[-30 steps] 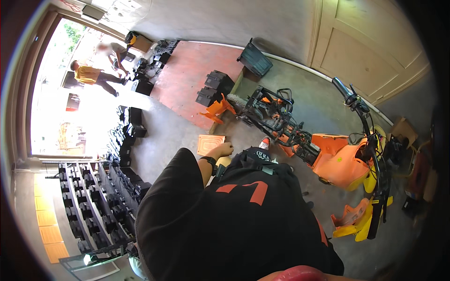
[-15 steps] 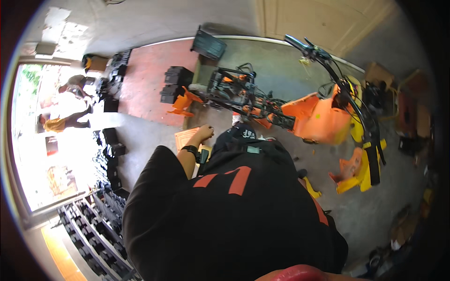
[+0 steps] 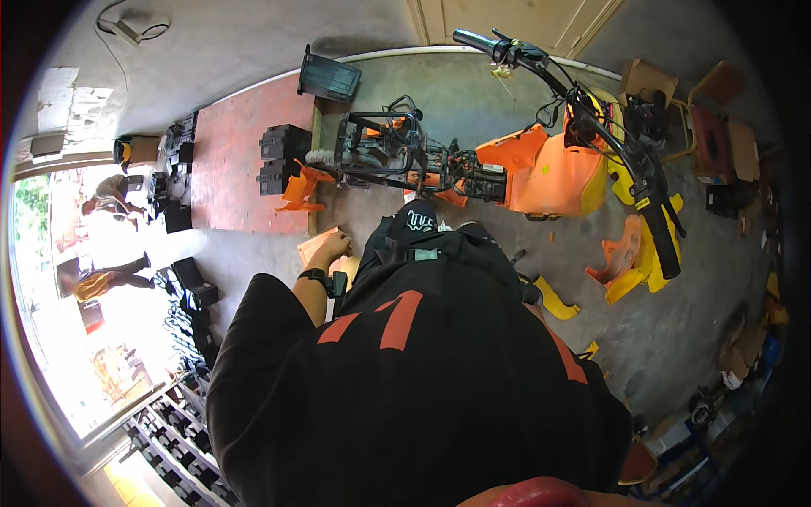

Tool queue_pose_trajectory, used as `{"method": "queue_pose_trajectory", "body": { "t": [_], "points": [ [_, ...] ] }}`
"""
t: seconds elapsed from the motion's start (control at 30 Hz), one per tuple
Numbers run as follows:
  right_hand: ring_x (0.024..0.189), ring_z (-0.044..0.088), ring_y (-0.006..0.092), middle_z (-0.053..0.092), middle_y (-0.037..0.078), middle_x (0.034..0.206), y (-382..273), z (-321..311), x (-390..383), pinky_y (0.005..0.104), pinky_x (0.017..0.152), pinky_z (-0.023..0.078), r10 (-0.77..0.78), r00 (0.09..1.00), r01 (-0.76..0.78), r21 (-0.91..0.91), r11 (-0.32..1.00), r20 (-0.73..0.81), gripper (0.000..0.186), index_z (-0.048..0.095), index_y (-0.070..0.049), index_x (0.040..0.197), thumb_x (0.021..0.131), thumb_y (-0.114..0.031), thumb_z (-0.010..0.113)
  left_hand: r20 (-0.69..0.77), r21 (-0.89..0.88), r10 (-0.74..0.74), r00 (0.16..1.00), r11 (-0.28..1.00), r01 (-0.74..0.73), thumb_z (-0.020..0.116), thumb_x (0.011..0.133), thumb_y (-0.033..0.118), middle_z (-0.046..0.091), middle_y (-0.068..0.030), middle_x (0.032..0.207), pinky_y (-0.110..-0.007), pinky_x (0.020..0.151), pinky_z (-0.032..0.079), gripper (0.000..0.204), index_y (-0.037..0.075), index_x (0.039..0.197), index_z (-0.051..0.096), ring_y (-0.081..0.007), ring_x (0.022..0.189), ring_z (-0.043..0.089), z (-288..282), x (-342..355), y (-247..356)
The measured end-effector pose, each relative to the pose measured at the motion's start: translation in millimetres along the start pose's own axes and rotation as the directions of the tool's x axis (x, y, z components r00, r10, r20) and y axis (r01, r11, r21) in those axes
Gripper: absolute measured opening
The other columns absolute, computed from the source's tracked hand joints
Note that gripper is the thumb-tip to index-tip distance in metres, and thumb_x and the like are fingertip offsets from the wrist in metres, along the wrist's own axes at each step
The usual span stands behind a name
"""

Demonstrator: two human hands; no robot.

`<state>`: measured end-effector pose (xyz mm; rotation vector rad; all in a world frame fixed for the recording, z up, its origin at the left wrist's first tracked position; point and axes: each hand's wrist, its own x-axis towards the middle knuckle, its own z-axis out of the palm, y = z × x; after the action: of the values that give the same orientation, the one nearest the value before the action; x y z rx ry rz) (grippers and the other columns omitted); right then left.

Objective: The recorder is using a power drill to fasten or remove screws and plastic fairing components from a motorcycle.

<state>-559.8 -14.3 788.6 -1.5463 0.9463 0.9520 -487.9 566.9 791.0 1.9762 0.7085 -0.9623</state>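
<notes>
"Where's the orange panel (image 3: 316, 243) from the grip?"

"I have it on the near side of the stripped vehicle (image 3: 553, 177), off that vehicle's left end. The left hand (image 3: 336, 245) overlaps the panel's right side in my view, and the panel's visible length slants up toward the vehicle."

"Holding it?"

"The fingers look curled in, but I can't tell whether they're clamped on anything — nor whether there's a gap beneath. The right hand is outside my picture, so I count the left as nearer."

"Anything around?"

"An orange fender (image 3: 302, 188) sits at the vehicle's left end, between the panel and the black boxes (image 3: 283, 142) beyond. A dark bin (image 3: 329, 78) stands on the vehicle's far side. Yellow trim (image 3: 553, 300) lies on its near side — well apart from the panel. I see nothing between hand and panel."
</notes>
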Motion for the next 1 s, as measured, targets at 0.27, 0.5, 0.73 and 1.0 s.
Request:
{"method": "queue_pose_trajectory", "body": {
  "t": [0.27,0.5,0.73,1.0],
  "points": [
    [0.051,0.058,0.0222,0.056,0.009,0.062,54.5,-34.0,54.6,0.0347,0.052,0.047,0.112,0.984,-0.122,-0.07,0.99,-0.135,0.011,0.056,0.002,0.071,0.075,-0.006,0.062,-0.021,0.019,0.06,0.998,0.998,-0.06,0.048,0.085,0.018,0.067,-0.0173,0.08,-0.035,0.066,0.052,0.031,-0.007,0.099,0.06,-0.0246,0.069,0.066,22.6,-15.9,7.7],
    [0.055,0.058,0.0192,0.06,0.004,0.06,2.0,-28.4,48.5,0.0319,0.056,0.043,0.006,0.998,-0.017,-0.151,0.988,-0.07,0.022,0.059,-0.005,0.061,0.072,-0.024,0.061,-0.017,-0.003,0.006,1.0,1.0,-0.006,0.048,0.087,0.019,0.068,-0.0177,0.083,-0.034,0.067,0.053,0.033,-0.007,0.105,0.058,-0.0234,0.071,0.066,22.8,-22.5,-11.0],
    [0.055,0.06,0.0198,0.059,0.007,0.059,13.6,-23.2,64.9,0.0322,0.057,0.045,0.042,0.996,-0.05,-0.113,0.992,-0.075,0.02,0.059,-0.003,0.063,0.074,-0.02,0.06,-0.038,-0.03,0.018,0.999,0.999,-0.019,0.049,0.088,0.02,0.068,-0.0159,0.084,-0.034,0.069,0.053,0.032,-0.006,0.107,0.058,-0.0227,0.073,0.066,25.3,-27.3,-21.3],
    [0.049,0.053,0.0178,0.05,0.003,0.057,34.0,-11.2,75.0,0.0343,0.046,0.045,0.125,0.992,-0.126,-0.003,0.992,-0.028,0.009,0.054,-0.006,0.073,0.08,-0.008,0.06,-0.043,0.03,-0.07,0.997,0.997,0.072,0.05,0.089,0.022,0.069,-0.0168,0.087,-0.034,0.071,0.053,0.035,-0.007,0.108,0.059,-0.0229,0.073,0.067,16.7,-35.4,-15.7]
  ]
}}
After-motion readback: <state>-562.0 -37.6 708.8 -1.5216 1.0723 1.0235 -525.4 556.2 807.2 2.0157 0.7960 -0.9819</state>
